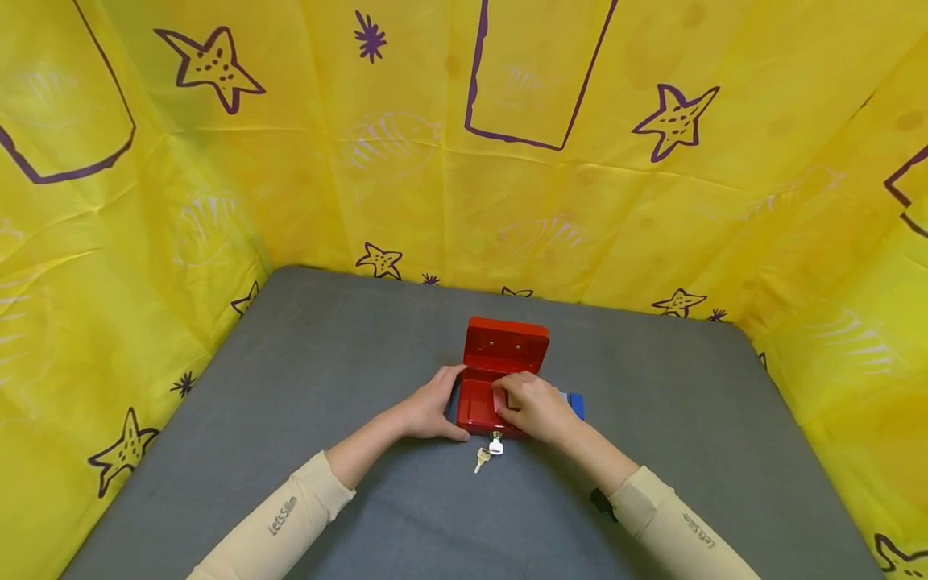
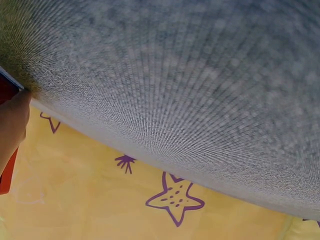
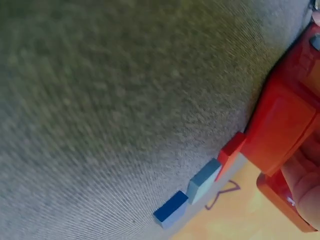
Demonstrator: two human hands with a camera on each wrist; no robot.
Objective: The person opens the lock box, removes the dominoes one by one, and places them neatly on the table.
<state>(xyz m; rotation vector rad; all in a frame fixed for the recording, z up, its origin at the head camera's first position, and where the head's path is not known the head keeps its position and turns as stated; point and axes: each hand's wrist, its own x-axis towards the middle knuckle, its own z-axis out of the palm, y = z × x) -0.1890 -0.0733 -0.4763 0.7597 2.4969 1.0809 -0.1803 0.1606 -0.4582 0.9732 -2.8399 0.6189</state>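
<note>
Pinching a small pink piece (image 1: 500,400) between thumb and fingers, the right hand (image 1: 538,405) holds it in or just over an open red box (image 1: 482,426), whose left side the left hand (image 1: 428,408) grips. Two keys (image 1: 496,445) show at the front; blue (image 3: 171,209), pale-blue (image 3: 203,181) and red blocks (image 3: 231,151) line the gray table (image 1: 326,346) at right.

I'm touching a red box (image 1: 478,415) that is looking smooth and glossy, like painted metal. The keys (image 1: 496,445) are glinting like bare metal. The grey tabletop (image 1: 341,346) is looking matt and finely ribbed; the yellow cloth (image 1: 449,189) is showing creases, and my sleeves (image 1: 290,499) are looking like matt fabric.
</note>
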